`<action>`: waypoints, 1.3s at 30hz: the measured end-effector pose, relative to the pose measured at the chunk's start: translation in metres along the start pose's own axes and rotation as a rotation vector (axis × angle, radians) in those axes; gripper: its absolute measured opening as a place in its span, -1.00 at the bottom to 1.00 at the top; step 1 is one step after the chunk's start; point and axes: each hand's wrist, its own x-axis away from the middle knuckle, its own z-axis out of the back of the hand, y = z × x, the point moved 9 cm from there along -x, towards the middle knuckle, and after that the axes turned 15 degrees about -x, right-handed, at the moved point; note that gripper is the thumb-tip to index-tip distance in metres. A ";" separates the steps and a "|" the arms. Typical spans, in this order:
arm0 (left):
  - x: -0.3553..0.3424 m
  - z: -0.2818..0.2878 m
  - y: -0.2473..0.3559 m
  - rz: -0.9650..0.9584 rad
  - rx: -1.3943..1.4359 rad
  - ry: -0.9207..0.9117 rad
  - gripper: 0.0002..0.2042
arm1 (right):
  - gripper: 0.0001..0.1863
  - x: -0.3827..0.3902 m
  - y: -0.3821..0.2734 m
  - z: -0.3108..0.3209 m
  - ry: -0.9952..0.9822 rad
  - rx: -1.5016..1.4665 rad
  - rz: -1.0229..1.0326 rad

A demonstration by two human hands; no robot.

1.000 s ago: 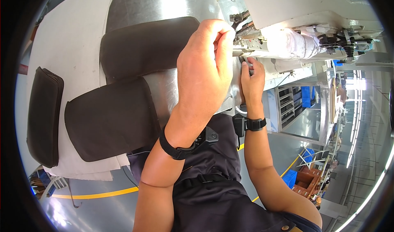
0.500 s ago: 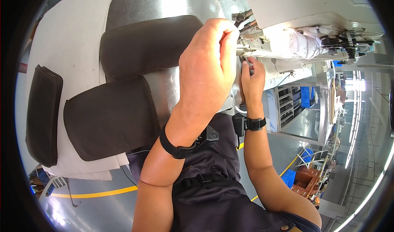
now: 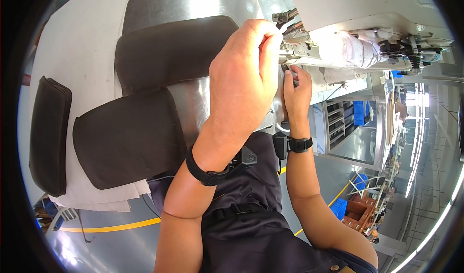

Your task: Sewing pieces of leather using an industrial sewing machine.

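My left hand [image 3: 246, 75] is raised in front of the needle area [image 3: 296, 48] of an industrial sewing machine [image 3: 357, 5]. Its thumb and forefinger are pinched together; anything between them is too small or hidden to name. Lower and to the right, my right hand [image 3: 298, 92] rests at the edge of the machine bed under the metal parts. Its fingers are curled and the thumb is close to them, around something dark that I cannot make out. A dark brown padded piece [image 3: 169, 53] lies just left of my left hand, partly behind it.
Another dark brown piece [image 3: 128, 137] lies nearer, and a stack of similar pieces [image 3: 50, 137] stands at the far left on a white sheet [image 3: 92, 36]. A shiny metal table [image 3: 164, 2] reaches the machine. Metal shelving [image 3: 336, 123] and blue bins [image 3: 339, 208] are at right.
Both hands keep nearly the same place and grip. The left hand and wrist have shifted very slightly up and left in the picture, and the whole view has moved a little.
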 end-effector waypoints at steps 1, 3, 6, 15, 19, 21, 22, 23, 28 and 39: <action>0.000 0.000 0.000 0.000 0.001 0.000 -0.94 | -0.71 0.000 0.001 0.000 0.002 -0.016 -0.010; 0.000 0.000 0.000 0.010 -0.007 -0.006 -0.94 | -0.72 0.000 0.001 0.000 0.004 -0.032 -0.020; 0.000 0.000 -0.001 0.017 -0.004 -0.001 -0.94 | -0.72 0.000 0.000 0.000 0.007 -0.024 -0.008; 0.001 -0.001 0.000 -0.025 -0.031 0.009 -0.94 | -0.73 -0.001 0.000 0.000 -0.004 -0.018 0.005; 0.001 -0.001 -0.002 -0.021 -0.015 0.022 -0.95 | -0.73 -0.001 0.000 -0.001 -0.007 -0.012 0.000; 0.002 0.000 -0.005 0.006 0.022 0.025 -0.95 | -0.73 -0.001 0.000 -0.001 -0.009 -0.014 -0.001; 0.002 0.000 -0.004 0.007 0.023 0.025 -0.95 | -0.73 -0.001 0.000 -0.001 -0.005 -0.017 0.000; 0.003 0.000 -0.005 0.020 0.045 0.015 -0.95 | -0.73 -0.001 0.000 0.000 -0.001 -0.021 0.002; 0.003 0.002 -0.002 0.009 0.018 0.017 -0.95 | -0.73 -0.001 -0.001 0.000 -0.004 -0.011 0.013; 0.003 0.001 -0.001 0.002 0.032 0.032 -0.94 | -0.73 0.000 -0.001 0.000 -0.006 -0.020 0.014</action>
